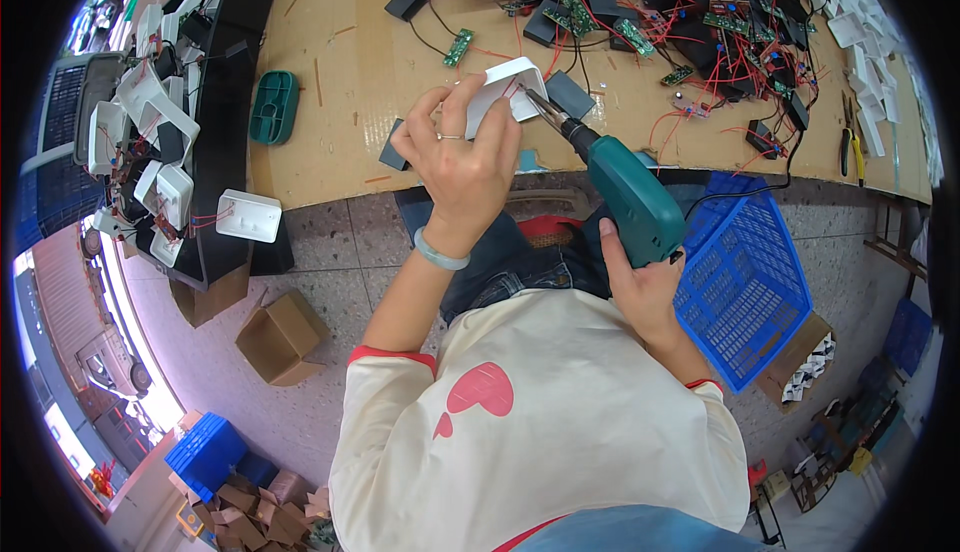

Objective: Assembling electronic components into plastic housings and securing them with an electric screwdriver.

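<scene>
My left hand (460,152) is closed on a white plastic case (531,74), its fingers gripping the near side above the table's front edge. Thin red wires show inside the case. My right hand (645,292) is wrapped round the handle of a green soldering gun (635,192), which slants up and left. The gun's metal tip reaches into the open case; what it touches there is too small to tell. Beside the case lies a dark grey rectangular piece (569,97), and another dark piece (394,147) sits partly behind my left hand.
Circuit boards (459,48) and tangled red wires (715,77) cover the table's far right. White cases (870,72) pile up along the right edge, near pliers (853,147). A green tray (274,108) and a black bin (235,82) stand left. A blue crate (745,292) is below.
</scene>
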### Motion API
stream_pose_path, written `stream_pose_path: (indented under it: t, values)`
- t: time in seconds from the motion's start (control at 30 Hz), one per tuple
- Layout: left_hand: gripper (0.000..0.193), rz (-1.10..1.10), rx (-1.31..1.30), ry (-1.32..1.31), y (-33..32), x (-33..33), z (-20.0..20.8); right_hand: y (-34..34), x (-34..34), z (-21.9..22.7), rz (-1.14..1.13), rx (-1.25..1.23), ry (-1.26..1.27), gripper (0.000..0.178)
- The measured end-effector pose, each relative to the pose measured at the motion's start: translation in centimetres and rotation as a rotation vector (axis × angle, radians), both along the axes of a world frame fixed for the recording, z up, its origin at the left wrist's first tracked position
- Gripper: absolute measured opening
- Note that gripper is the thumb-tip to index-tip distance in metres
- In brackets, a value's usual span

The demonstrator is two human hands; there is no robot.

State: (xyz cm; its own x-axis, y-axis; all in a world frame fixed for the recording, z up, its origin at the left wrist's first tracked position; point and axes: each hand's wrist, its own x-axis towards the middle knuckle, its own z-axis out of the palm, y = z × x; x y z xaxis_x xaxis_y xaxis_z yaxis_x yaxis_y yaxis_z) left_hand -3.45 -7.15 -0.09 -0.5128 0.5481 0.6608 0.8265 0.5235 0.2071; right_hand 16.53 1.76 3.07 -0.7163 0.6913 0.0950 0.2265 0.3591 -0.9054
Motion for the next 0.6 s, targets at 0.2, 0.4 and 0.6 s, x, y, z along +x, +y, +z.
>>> stream_pose_path:
  t: [0.2, 0.4, 0.6]
  values:
    - [0.016, -0.002, 0.012, -0.003, 0.0, -0.1, -0.2, -0.1, 0.2, 0.0, 0.003, 0.001, 0.018, 0.025]
    - [0.016, -0.002, 0.014, -0.009, 0.0, 0.0, -0.2, -0.3, 0.4, 0.5, -0.006, -0.085, -0.071, 0.026]
    - [0.015, -0.003, 0.020, -0.021, 0.0, 0.1, -0.1, -0.3, 0.5, 0.7, -0.006, -0.103, -0.073, 0.026]
